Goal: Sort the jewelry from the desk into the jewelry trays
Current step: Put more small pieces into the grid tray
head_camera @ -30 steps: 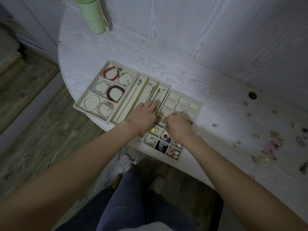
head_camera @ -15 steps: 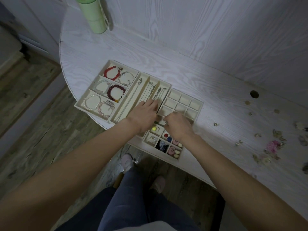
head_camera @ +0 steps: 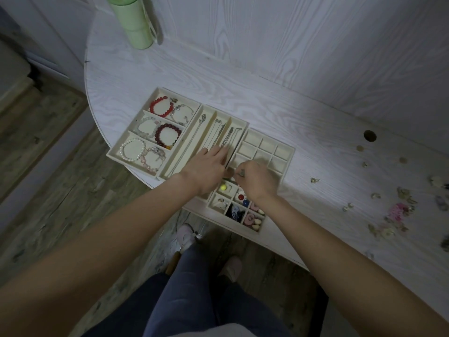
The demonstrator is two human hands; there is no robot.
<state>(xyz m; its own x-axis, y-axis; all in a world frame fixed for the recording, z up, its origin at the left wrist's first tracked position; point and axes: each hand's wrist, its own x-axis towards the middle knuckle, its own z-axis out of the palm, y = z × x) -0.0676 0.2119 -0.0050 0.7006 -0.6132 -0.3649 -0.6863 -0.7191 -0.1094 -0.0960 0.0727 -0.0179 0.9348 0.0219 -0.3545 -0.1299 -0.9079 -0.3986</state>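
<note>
Head view: three trays are counted on the counter; six bracelets are held; left hand lies flat, right hand pinches a small piece.

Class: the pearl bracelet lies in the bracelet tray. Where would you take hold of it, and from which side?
Pinch the bead ring of the pearl bracelet at its near-left arc, coming from above: it lies flat, the pink bracelet crowds its right, and the bracelet tray walls block a sideways grip.
</note>
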